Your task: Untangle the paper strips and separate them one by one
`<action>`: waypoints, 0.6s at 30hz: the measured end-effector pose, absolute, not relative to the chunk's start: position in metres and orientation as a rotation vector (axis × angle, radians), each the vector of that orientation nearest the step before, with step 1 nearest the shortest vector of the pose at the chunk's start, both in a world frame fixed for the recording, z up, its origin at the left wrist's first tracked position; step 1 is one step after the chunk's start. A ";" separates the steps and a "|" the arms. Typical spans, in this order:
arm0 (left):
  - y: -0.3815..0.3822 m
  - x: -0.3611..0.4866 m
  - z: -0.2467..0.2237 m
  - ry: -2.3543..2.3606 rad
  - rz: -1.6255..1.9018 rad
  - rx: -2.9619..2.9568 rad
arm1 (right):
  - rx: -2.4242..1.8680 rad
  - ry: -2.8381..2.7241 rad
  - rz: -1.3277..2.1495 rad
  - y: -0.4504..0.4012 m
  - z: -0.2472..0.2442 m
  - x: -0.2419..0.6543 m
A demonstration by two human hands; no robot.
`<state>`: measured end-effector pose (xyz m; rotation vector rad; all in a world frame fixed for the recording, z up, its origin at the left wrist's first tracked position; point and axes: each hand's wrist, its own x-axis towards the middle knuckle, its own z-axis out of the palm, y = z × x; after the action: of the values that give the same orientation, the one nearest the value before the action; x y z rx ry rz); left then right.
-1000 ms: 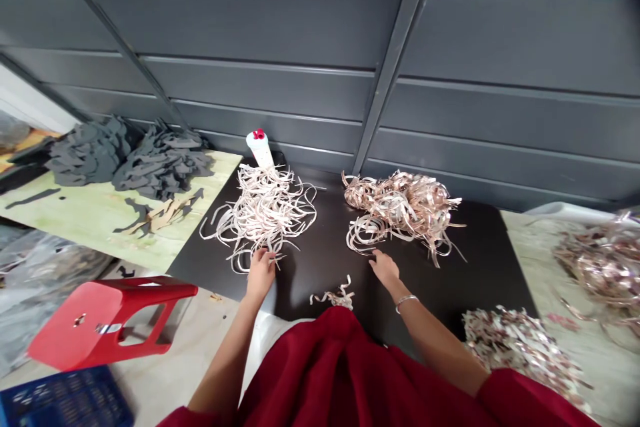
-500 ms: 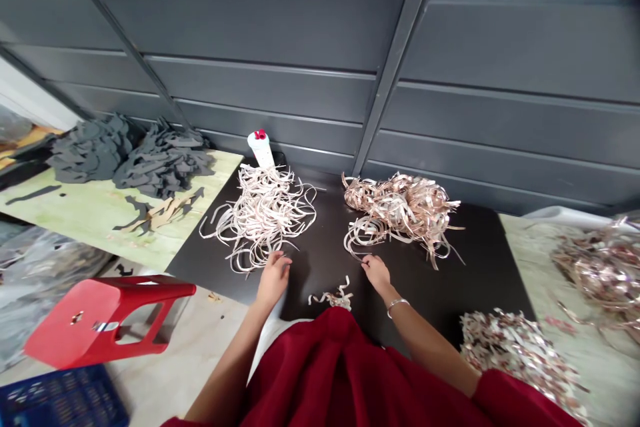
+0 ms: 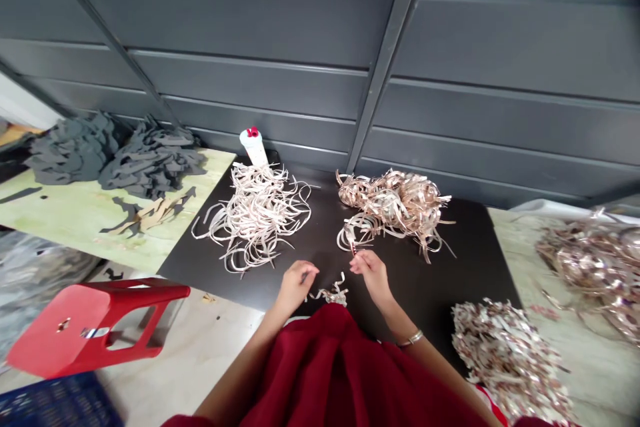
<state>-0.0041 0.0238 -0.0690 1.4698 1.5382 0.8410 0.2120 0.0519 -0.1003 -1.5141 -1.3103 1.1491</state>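
Right hand: thumb and fingers pinched on the end of a thin strip. Strip narrow, coppery and pale, rising from the fingertips toward the loops just beyond; its far end cannot be told from these. Left hand: fingers curled in toward the thumb, just left of the pinch; cannot tell whether anything is in it.

Just beyond the right hand, a tangled heap of coppery strips, shiny, pale undersides showing, loose loops on the near side. Beyond the left hand, and apart from it, a pile of pale strips, matt, curling, ends splayed. A white cup with a red top stands behind that pile.

Between the hands, close to the red garment, small curled scraps on the black tabletop; these lie in the gap between the two grips. Right of the right hand, nearer the body, a mound of short shiny pieces. Well left of both hands, a red stool.
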 end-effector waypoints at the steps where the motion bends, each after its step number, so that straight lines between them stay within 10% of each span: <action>1: 0.024 0.005 -0.064 1.490 0.832 1.438 | -1.485 -1.308 1.154 0.049 -0.092 0.208; 18: 0.020 0.027 -0.028 1.423 0.932 1.071 | -0.998 -1.400 1.310 0.019 -0.014 0.197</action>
<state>0.0265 0.0200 -0.0281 1.0710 1.4235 0.9319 0.1967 0.0191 -0.0141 -0.9978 -1.3999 1.3102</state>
